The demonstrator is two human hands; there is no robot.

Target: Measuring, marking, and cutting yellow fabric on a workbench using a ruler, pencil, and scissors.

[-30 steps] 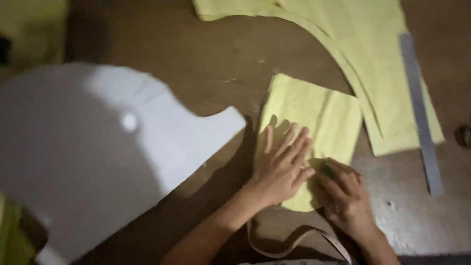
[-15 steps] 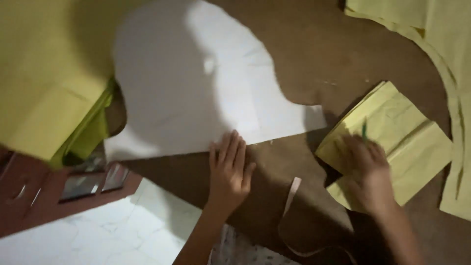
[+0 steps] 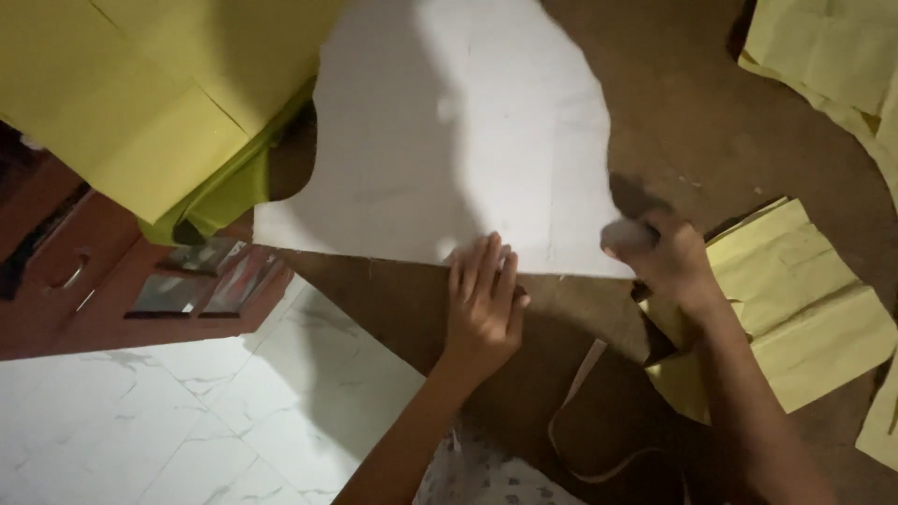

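A large white paper pattern piece with a curved outline point(image 3: 449, 140) lies on the brown desk point(image 3: 692, 112). The left hand point(image 3: 485, 304) presses flat, fingers spread, on its lower edge. The right hand point(image 3: 669, 257) pinches its right corner in a closed grip. A folded pale-yellow cloth piece point(image 3: 795, 309) lies just right of that hand; a yellow-green fabric stack point(image 3: 168, 103) crowds the upper left.

Both forearms are bare to the elbow, with no sleeves, watch or rings on the left hand point(image 3: 484, 304) or right hand point(image 3: 666, 262). Below them shows a pale garment point(image 3: 486, 477) with small dark dots.
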